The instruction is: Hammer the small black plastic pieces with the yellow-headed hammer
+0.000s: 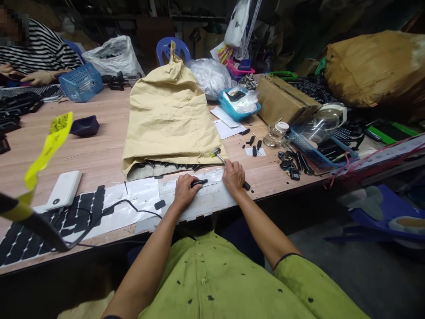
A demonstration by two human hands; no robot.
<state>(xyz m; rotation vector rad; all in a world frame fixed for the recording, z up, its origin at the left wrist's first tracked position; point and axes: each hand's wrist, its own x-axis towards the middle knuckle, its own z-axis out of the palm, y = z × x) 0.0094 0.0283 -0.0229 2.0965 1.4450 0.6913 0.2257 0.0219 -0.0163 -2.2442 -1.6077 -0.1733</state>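
Note:
My left hand [185, 188] rests near the table's front edge, fingers closed on a small black oblong part [199, 182] lying on a white sheet [199, 201]. My right hand [233, 176] is wrapped round the black handle of a small hammer [219, 156], whose metal head points up and away toward a tan cloth sack [171, 113]. Black parts [172, 165] show at the sack's open bottom edge.
A white power bank [63, 189], black cable [109, 212] and black dotted sheets [49, 223] lie left. Small black pieces [254, 146], a jar [276, 133], blue baskets [239, 106], a cardboard box [285, 99] sit right. A person in stripes [40, 51] works far left.

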